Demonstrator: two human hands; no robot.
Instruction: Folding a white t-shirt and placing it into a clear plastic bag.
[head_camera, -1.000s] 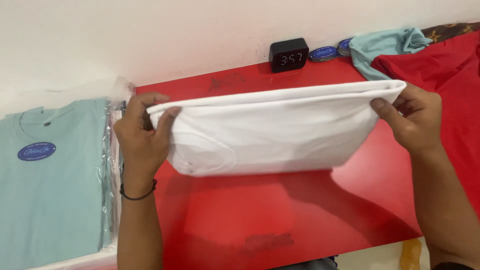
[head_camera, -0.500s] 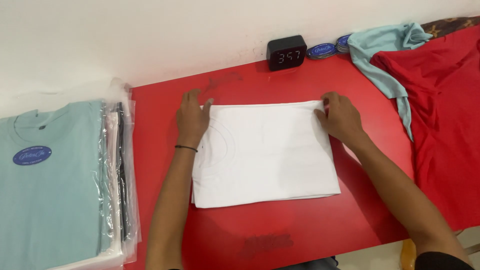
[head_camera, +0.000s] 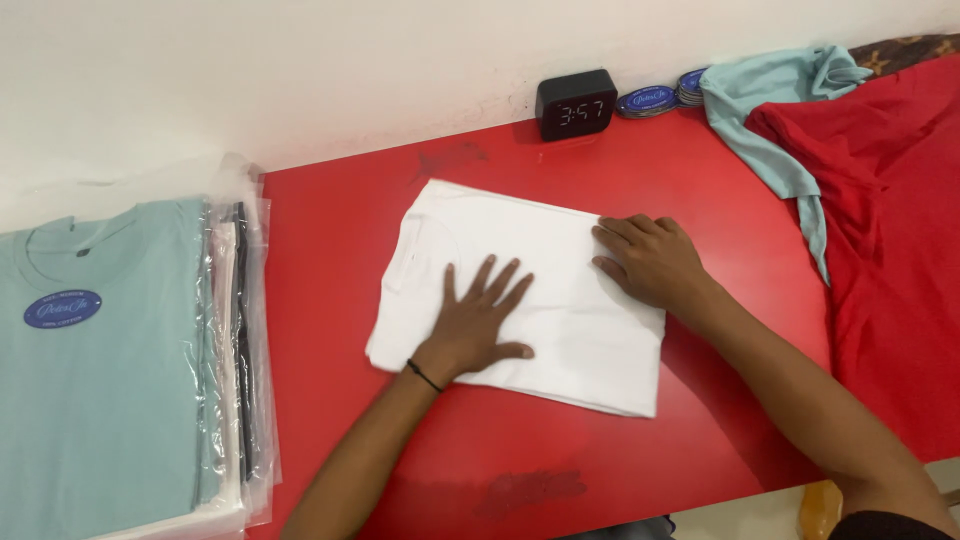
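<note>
Both hands lie open and flat on a folded white T-shirt (head_camera: 520, 290) at centre frame on the red bench (head_camera: 330, 300): left hand (head_camera: 478, 325) mid-cloth, right hand (head_camera: 648, 262) at its right edge. Even, outward pressure best keeps folds crisp.

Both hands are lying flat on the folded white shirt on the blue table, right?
Not quite: the table is red, not blue, as the head view shows. The rest holds: the left hand and the right hand both lie flat on the folded white shirt.
</note>
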